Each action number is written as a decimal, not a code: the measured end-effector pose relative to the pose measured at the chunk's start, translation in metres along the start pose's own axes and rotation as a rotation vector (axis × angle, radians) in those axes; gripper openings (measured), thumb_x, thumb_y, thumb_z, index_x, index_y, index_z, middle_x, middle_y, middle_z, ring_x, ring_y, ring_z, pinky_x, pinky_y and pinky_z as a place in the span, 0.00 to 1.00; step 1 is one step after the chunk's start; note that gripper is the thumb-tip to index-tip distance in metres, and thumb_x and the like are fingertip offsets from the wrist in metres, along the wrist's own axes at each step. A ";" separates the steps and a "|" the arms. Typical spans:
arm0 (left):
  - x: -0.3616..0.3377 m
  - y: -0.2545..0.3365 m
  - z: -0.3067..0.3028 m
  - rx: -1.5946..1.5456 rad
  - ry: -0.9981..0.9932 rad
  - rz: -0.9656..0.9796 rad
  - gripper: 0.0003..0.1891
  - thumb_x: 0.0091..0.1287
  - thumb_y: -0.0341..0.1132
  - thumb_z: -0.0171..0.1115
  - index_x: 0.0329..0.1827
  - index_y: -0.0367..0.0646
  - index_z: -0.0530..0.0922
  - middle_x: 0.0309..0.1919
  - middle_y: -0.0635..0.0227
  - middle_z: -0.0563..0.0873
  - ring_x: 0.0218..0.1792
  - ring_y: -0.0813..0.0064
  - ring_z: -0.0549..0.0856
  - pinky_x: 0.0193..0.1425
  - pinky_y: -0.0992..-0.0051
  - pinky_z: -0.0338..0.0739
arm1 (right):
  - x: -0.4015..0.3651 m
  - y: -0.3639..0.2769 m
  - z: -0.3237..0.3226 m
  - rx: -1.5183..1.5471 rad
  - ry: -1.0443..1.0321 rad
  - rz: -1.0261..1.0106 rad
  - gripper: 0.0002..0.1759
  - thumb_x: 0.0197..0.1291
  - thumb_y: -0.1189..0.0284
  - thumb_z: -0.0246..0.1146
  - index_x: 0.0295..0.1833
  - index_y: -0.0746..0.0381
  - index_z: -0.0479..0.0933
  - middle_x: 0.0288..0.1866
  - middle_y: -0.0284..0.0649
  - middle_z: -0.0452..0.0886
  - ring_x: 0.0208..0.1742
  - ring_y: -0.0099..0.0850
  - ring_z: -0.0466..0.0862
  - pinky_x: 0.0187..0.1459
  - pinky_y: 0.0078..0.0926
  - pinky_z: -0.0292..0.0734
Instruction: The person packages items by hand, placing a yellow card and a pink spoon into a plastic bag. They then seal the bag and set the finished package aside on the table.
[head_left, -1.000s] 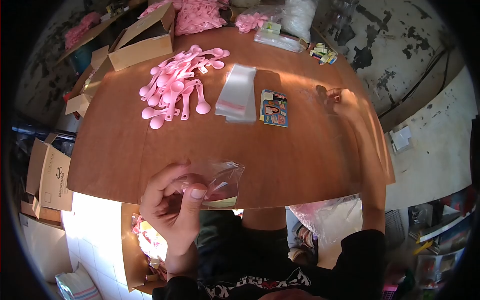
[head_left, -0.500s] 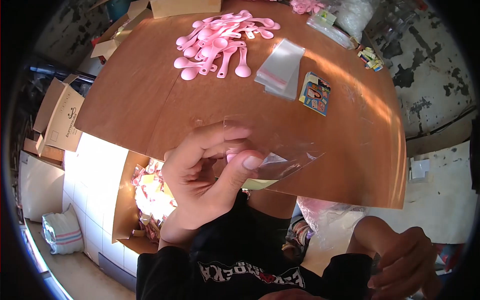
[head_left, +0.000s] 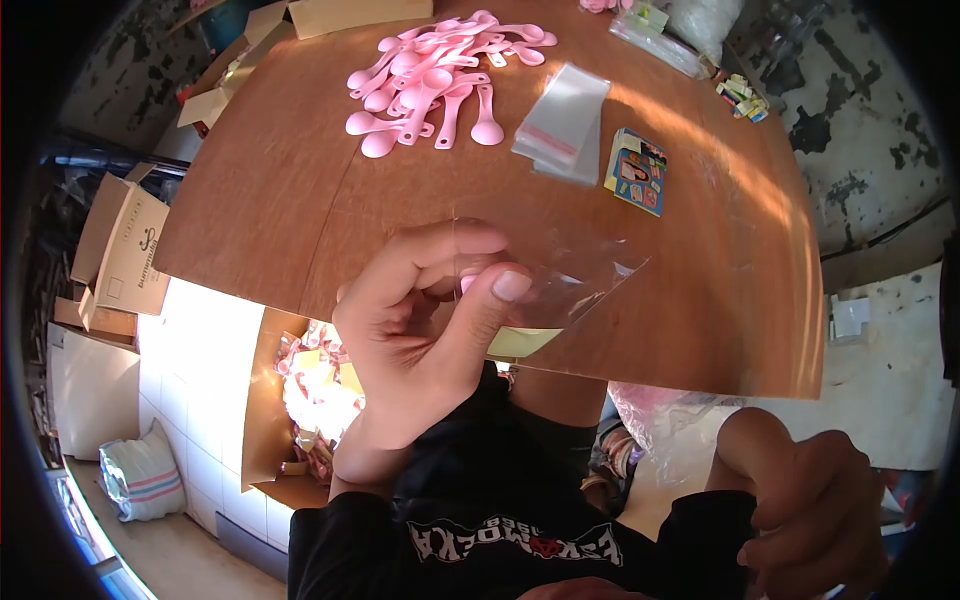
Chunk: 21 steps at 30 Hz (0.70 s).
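Left hand (head_left: pixel 415 320) and right hand (head_left: pixel 810 500) are now well apart: a second ago the right was reaching out over the far right of the table (head_left: pixel 270 200), and it has since come back to the body, off the table's near edge, its fingers curled in; whether they hold anything I cannot tell. Meanwhile the left stays raised over the near edge, thumb and fingers pinching a clear bag (head_left: pixel 585 275), with a bit of something pink (head_left: pixel 467 284) showing at the grip and a pale yellow card (head_left: pixel 525 343) along the bag's lower side. For the work in hand, this leaves the filled bag to the left alone, the right not touching it. Beyond the left hand lies a heap of pink spoons (head_left: pixel 430 85); farther to its right are a stack of flat clear sleeves (head_left: pixel 562 125) and, just beside that, printed blue cards (head_left: pixel 637 178). Below and left of the left hand, a carton (head_left: pixel 258 400) holds pink and pale packets (head_left: pixel 325 450). What hampers the view is the left hand itself, its fingers covering much of the bag's contents, while the back of the right hides its fingertips.
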<state>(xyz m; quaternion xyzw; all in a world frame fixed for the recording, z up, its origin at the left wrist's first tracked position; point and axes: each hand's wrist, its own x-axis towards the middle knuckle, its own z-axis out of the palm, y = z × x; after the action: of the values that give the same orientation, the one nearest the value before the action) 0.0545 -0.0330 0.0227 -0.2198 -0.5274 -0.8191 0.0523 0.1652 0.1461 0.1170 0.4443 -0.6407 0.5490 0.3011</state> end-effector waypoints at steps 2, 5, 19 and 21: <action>0.005 -0.004 -0.002 -0.016 0.015 0.000 0.11 0.64 0.22 0.68 0.48 0.31 0.80 0.34 0.63 0.88 0.34 0.79 0.86 0.39 0.81 0.81 | 0.000 0.010 -0.028 -0.084 -0.213 0.146 0.22 0.58 0.61 0.72 0.55 0.56 0.75 0.26 0.34 0.80 0.27 0.26 0.80 0.31 0.21 0.72; 0.009 -0.008 -0.005 0.086 -0.190 0.034 0.09 0.68 0.22 0.62 0.50 0.32 0.78 0.43 0.55 0.86 0.39 0.73 0.86 0.45 0.77 0.81 | -0.008 0.045 0.010 -0.412 0.289 0.501 0.30 0.54 0.47 0.72 0.45 0.64 0.78 0.35 0.35 0.80 0.34 0.28 0.79 0.36 0.24 0.73; 0.032 -0.016 -0.004 -0.213 -0.146 0.011 0.25 0.67 0.32 0.66 0.66 0.36 0.69 0.58 0.63 0.77 0.59 0.72 0.76 0.63 0.70 0.71 | 0.039 0.089 -0.023 -0.520 0.132 0.411 0.06 0.64 0.77 0.66 0.42 0.69 0.82 0.37 0.37 0.84 0.41 0.21 0.82 0.45 0.19 0.76; 0.031 -0.019 -0.008 -0.041 -0.164 0.050 0.26 0.73 0.43 0.58 0.67 0.36 0.67 0.61 0.59 0.76 0.62 0.68 0.77 0.66 0.62 0.71 | 0.034 0.105 -0.035 -0.522 0.202 0.288 0.06 0.62 0.77 0.67 0.41 0.70 0.83 0.36 0.37 0.86 0.39 0.21 0.84 0.42 0.18 0.78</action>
<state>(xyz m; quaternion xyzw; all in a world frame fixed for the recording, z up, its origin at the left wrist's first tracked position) 0.0180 -0.0268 0.0169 -0.3000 -0.5076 -0.8073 0.0248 0.0529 0.1721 0.1089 0.1997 -0.7833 0.4443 0.3861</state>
